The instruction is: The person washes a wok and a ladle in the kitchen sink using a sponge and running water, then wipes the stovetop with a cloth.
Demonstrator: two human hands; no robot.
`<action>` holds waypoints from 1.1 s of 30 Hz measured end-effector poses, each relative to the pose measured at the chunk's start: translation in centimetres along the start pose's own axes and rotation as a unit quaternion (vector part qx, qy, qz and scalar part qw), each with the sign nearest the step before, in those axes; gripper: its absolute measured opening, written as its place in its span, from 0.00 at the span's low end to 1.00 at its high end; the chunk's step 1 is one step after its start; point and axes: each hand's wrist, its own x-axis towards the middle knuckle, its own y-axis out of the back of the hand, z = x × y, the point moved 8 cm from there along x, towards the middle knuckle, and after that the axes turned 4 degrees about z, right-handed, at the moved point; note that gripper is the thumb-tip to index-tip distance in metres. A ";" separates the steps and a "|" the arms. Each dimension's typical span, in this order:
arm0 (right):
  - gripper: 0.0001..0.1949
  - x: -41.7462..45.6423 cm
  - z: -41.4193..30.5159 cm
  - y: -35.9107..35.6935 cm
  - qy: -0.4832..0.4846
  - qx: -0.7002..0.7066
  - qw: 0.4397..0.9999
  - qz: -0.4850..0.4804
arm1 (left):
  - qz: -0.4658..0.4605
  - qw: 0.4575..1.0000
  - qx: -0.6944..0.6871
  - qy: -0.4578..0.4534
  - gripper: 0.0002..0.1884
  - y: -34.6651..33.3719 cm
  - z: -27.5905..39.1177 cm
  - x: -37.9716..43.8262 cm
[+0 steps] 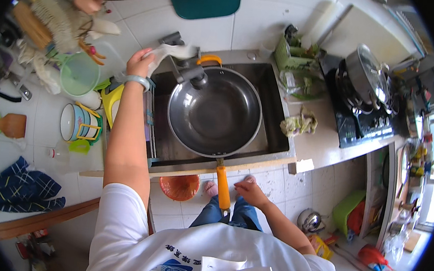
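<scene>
A thin whitish cloth (163, 55) is gripped in my left hand (140, 65), which is stretched out to the back left of the sink. The cloth's blurred far end lies over the dark faucet (191, 73). Under the faucet's spout, a dark wok (215, 112) rests over the metal sink (275, 129), with nothing visible in it. Its long orange handle (223, 186) juts past the counter edge towards my body, and a small orange helper handle (209, 59) shows at the back. My right hand (251, 194) is beside the long handle, apart from it, fingers loosely bent and holding nothing.
Right of the sink are a limp vegetable piece (299, 122), a green basket (295, 55) and a gas stove (365, 125) bearing a lidded pot (365, 77). At left stand an enamel mug (72, 122) and a green plastic cup (80, 74). An orange-lined bin (178, 187) is below.
</scene>
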 end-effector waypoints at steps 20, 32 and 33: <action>0.06 -5.4 -8.2 1.6 -0.116 0.585 0.784 -0.176 | -0.373 0.794 -0.154 0.455 0.24 -12.6 -4.2 -43.7; 0.09 -6.5 -8.6 2.6 -0.112 0.552 0.818 -0.115 | -0.385 0.789 -0.160 0.451 0.17 -19.8 -1.7 -42.7; 0.09 -7.1 -8.5 3.1 -0.121 0.533 0.833 -0.088 | -0.398 0.772 -0.177 0.463 0.17 -20.4 -1.8 -43.3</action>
